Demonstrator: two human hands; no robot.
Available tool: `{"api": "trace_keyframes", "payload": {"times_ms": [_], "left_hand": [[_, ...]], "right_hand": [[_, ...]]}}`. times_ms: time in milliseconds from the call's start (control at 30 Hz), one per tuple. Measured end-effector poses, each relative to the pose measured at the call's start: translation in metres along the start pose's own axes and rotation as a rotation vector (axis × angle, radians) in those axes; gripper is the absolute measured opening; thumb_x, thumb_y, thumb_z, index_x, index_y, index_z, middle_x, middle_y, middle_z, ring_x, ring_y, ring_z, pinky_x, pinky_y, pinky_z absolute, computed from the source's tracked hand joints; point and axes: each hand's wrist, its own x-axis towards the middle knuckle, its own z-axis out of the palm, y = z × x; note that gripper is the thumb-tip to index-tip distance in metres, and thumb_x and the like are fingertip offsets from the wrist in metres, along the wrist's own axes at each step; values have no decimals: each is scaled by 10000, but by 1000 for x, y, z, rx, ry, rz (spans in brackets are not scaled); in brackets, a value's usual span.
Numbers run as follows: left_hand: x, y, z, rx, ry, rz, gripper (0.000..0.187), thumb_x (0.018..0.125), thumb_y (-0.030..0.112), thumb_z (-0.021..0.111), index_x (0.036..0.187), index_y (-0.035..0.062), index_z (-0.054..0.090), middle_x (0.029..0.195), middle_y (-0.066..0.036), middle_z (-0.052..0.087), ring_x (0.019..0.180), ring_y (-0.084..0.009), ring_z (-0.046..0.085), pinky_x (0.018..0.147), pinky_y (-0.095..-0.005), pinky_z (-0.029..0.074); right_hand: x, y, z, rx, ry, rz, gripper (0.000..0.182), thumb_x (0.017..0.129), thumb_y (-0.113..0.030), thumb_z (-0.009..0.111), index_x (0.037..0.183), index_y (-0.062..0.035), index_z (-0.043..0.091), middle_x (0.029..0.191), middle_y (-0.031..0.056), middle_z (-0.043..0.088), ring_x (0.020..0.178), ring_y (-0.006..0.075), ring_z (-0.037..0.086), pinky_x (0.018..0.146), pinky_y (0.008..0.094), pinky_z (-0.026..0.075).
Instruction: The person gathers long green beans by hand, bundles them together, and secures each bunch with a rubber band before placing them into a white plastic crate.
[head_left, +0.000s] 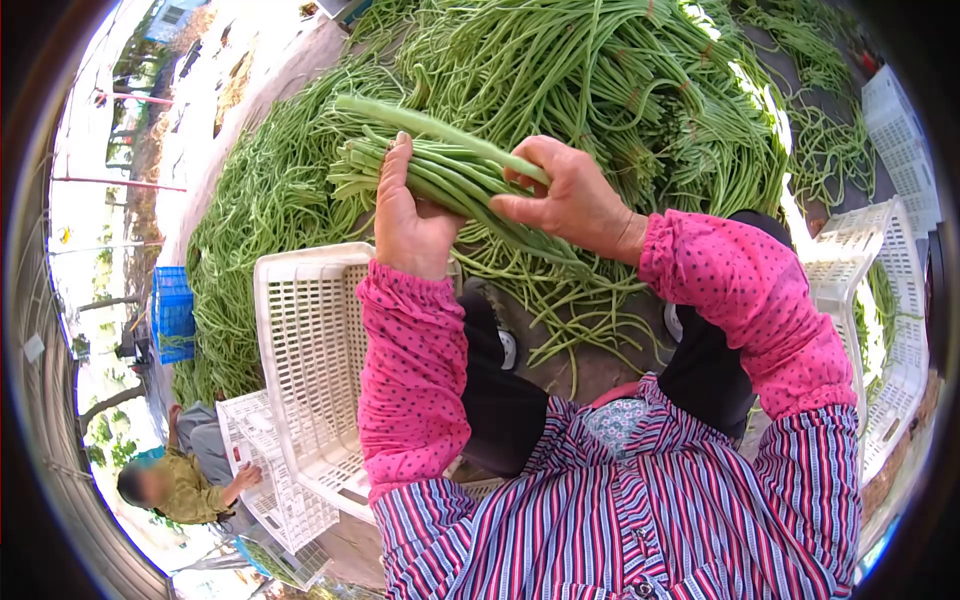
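My left hand (412, 222) is closed round a thick bunch of long beans (440, 172), thumb up along its near side and the cut ends sticking out to the left. In my right hand (575, 198) a single thicker, paler long bean (425, 122) is pinched between thumb and fingers. It lies slantwise just above the bunch, pointing up and left. The lower part of the bunch trails down to the right beneath my right hand. Behind both hands rises a large heap of long beans (560, 60).
A white plastic crate (310, 340) stands left of my left forearm, and another white crate (890, 300) is at the right. Loose beans (590, 325) lie on the ground between my feet. At the lower left sits another person (190, 485) beside a white crate; a blue crate (173, 312) is farther back.
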Motion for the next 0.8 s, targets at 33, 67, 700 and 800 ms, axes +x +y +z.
{"api": "trace_keyframes", "payload": {"times_ms": [33,67,700,800], "left_hand": [[-2,-1,1,-24,40,6,284,885,305,621,1081,107,566,1077,-117,619,1017,-313,580,915,-567,428],[3,1,-2,6,-10,-38,204,876,283,645,1003,142,569,955,-70,616,929,-291,591,859,-562,460],[-5,7,-5,-10,0,-48,457,888,382,586,1190,44,531,1187,-166,584,1114,-359,536,1000,-574,365],[0,7,-11,-19,6,-48,421,874,382,610,1137,60,543,1127,-161,600,1065,-356,553,961,-580,388]], "right_hand": [[0,4,1,0,2,2,275,771,-206,712,876,21,599,792,138,592,750,245,594,671,350,473],[1,10,3,-33,-29,22,285,761,-213,712,893,11,597,800,151,581,771,277,585,694,362,472],[24,25,-15,363,99,290,180,857,-201,692,865,-23,666,740,-34,575,713,36,482,652,243,414],[12,10,-12,326,22,223,220,835,-210,708,839,-1,640,731,-12,587,697,50,494,640,256,426]]}}
